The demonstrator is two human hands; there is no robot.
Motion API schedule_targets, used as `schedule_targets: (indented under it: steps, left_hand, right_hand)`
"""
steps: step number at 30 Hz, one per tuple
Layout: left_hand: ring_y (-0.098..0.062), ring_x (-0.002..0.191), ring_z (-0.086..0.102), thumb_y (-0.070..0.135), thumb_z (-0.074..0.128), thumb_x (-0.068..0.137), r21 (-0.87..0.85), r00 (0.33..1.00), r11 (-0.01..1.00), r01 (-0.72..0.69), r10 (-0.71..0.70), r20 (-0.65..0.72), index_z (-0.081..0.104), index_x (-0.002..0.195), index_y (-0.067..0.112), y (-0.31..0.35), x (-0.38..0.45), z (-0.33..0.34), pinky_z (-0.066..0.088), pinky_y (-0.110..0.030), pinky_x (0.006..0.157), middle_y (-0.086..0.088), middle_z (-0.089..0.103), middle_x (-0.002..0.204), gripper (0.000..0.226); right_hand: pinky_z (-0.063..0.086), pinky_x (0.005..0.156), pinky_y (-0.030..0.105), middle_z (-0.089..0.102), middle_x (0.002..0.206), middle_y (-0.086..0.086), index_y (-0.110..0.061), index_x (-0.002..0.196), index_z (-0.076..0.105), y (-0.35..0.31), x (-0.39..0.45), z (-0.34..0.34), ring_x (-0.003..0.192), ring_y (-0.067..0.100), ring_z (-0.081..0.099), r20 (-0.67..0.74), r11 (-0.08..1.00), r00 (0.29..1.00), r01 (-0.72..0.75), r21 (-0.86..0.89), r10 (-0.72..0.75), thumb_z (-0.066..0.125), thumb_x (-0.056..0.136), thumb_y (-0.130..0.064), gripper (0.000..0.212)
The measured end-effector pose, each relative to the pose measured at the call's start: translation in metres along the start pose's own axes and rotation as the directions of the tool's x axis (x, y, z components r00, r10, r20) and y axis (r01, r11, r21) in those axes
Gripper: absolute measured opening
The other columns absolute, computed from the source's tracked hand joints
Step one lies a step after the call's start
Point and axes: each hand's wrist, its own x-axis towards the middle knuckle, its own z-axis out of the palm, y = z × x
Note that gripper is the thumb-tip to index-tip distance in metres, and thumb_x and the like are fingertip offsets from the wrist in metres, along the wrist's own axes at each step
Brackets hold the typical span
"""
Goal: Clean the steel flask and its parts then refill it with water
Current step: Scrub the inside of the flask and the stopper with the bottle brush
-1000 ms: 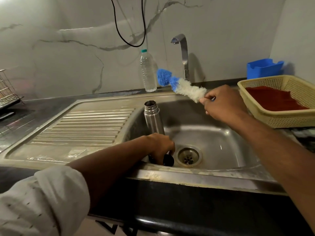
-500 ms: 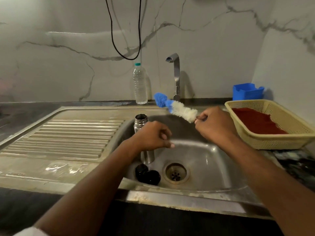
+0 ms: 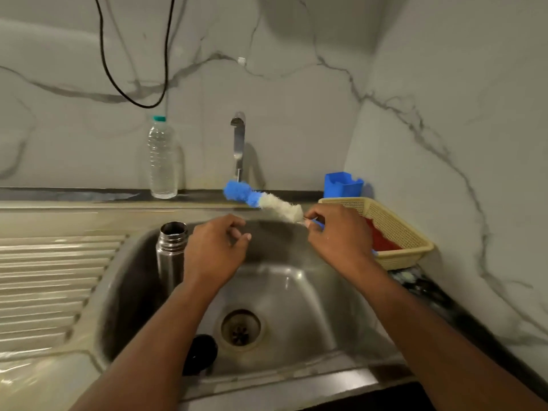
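The open steel flask [image 3: 170, 253] stands upright at the left side of the sink basin [image 3: 296, 292]. Its black cap [image 3: 201, 353] lies on the basin floor near the drain [image 3: 240, 327], partly behind my left forearm. My left hand [image 3: 216, 247] hovers over the basin just right of the flask, fingers loosely curled and holding nothing. My right hand [image 3: 338, 232] grips the handle of a bottle brush [image 3: 264, 201] with a blue tip and white bristles, pointing left toward the tap [image 3: 238, 140].
A clear plastic water bottle [image 3: 161, 158] stands on the ledge behind the sink. A yellow basket [image 3: 397, 229] with a red cloth and a blue holder [image 3: 342, 185] sit at the right. The ribbed drainboard [image 3: 53, 277] lies at the left.
My left hand let go of the flask's lower part and rose beside its mouth. The brush and my right hand stayed near the tap. The view tilted upward.
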Motion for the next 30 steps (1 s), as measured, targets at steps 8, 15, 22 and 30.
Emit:
schedule_targets:
  steps: [8, 15, 22, 30]
  left_hand:
    - [-0.009, 0.080, 0.067, 0.032, 0.081, 0.087, -0.028, 0.997, 0.999, 0.021, -0.019, 0.072, 0.076, 0.112, 0.029, 0.002, -0.003, 0.003, 0.060, -0.037, 0.078, 0.021, 0.067, 0.079, 0.026]
    - [-0.006, 0.078, 0.066, 0.032, 0.081, 0.088, -0.018, 0.996, 1.000, 0.011, -0.009, 0.090, 0.076, 0.114, 0.028, 0.006, -0.004, 0.005, 0.056, -0.032, 0.073, 0.019, 0.068, 0.082, 0.027]
    - [-0.002, 0.077, 0.065, 0.034, 0.081, 0.089, 0.009, 0.994, 1.000, 0.017, -0.018, 0.112, 0.075, 0.114, 0.028, 0.004, -0.005, 0.004, 0.060, -0.036, 0.075, 0.022, 0.067, 0.082, 0.026]
    - [-0.001, 0.077, 0.065, 0.034, 0.080, 0.089, 0.008, 0.991, 1.000, 0.028, -0.029, 0.128, 0.074, 0.118, 0.028, 0.000, -0.005, 0.005, 0.061, -0.037, 0.074, 0.018, 0.068, 0.084, 0.030]
  right_hand:
    - [0.044, 0.074, 0.030, 0.076, 0.105, 0.000, -0.032, 0.104, 0.079, -0.001, 0.037, -0.071, 0.097, 0.031, 0.069, -0.116, 0.970, 0.990, -0.102, -0.220, 0.078, 0.067, 0.089, -0.027, 0.020]
    - [0.047, 0.087, 0.042, 0.069, 0.100, 0.011, -0.018, 0.106, 0.073, 0.029, 0.089, -0.144, 0.095, 0.036, 0.069, -0.210, 0.753, 0.977, -0.173, -0.635, 0.047, 0.069, 0.087, -0.017, 0.020]
    - [0.039, 0.102, 0.045, 0.066, 0.112, 0.013, -0.012, 0.114, 0.062, 0.039, 0.125, -0.154, 0.106, 0.035, 0.065, -0.102, 0.637, 0.995, -0.084, -0.766, 0.008, 0.059, 0.093, -0.011, 0.021]
    - [0.030, 0.113, 0.048, 0.067, 0.110, 0.006, -0.018, 0.113, 0.064, 0.033, 0.161, -0.121, 0.104, 0.028, 0.067, 0.075, 0.511, 0.991, 0.121, -0.851, -0.110, 0.057, 0.093, -0.008, 0.023]
